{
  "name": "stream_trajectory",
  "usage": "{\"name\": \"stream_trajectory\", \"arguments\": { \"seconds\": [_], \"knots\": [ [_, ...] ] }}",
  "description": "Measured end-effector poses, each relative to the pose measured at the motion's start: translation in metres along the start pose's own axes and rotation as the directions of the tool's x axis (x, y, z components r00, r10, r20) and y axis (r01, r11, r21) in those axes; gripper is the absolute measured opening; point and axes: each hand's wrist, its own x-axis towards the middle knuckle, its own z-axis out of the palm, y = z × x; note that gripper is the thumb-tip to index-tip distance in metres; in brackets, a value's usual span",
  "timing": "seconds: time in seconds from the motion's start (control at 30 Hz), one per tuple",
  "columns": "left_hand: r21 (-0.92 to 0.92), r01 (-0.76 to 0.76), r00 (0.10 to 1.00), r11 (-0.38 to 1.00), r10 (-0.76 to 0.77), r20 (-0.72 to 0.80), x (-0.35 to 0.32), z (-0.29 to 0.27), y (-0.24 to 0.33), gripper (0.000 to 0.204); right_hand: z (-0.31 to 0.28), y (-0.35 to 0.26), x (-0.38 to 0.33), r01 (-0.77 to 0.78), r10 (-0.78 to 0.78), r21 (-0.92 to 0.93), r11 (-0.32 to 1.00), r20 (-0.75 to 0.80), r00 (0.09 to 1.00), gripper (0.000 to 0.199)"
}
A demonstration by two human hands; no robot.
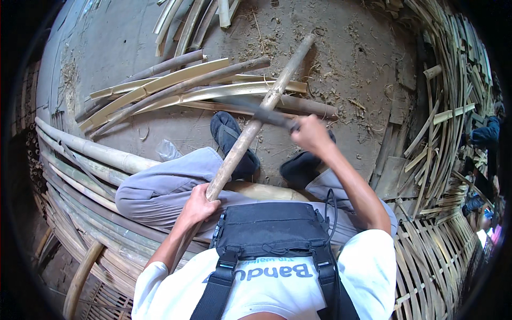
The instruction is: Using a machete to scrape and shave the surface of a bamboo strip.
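Head camera: left hand [201, 204] on a bamboo pole [234, 154], right hand [312, 134] on a dark tool [277, 118].
I see the left fingers wrapped round the pole's near part and the right fist clenched on the tool's handle. The blurred tool lies across the pole; I can't tell whether it's touching. From beside the black pouch [269, 225], the pole slants forward over split bamboo strips [184, 80] on the floor [122, 58].

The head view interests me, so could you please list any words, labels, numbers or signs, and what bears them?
White T-shirt: large grey lettering, upside down, partly covered; wording withheld.
Above it, same garment: smaller blue lettering; wording withheld.
Black chest pouch, bamboo pole: none visible.
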Motion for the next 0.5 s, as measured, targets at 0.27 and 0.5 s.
{"name": "stream_trajectory", "arguments": {
  "seconds": [0.27,0.5],
  "knots": [
    [-0.141,0.048,0.997,0.989,-0.040,0.060,0.002,-0.008,-0.005,0.017,0.031,-0.011,-0.007,0.049,-0.048,0.101,0.994,-0.003,0.999,0.020],
    [-0.204,0.062,0.981,0.977,-0.022,0.191,0.009,-0.019,-0.017,0.014,0.022,0.003,-0.012,0.004,0.020,0.169,0.986,-0.140,0.990,0.023]
  ]
}}
